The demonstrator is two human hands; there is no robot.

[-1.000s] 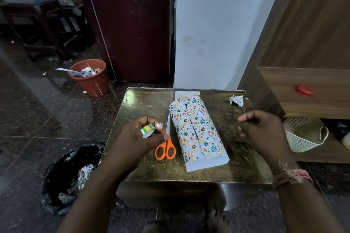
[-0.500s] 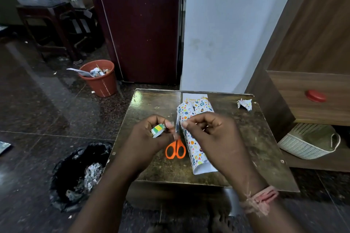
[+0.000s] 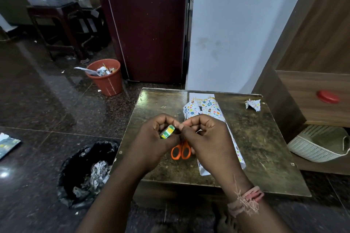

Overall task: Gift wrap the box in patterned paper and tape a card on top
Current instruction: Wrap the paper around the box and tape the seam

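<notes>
Left hand (image 3: 151, 138) grips the tape (image 3: 167, 131); right hand (image 3: 206, 136), fingers curled, pinches at the roll's edge above the scissors (image 3: 180, 151).

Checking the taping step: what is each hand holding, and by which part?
The left hand grips the small tape roll around its rim. The right hand pinches at the roll's edge, apparently the tape end; unclear.
</notes>
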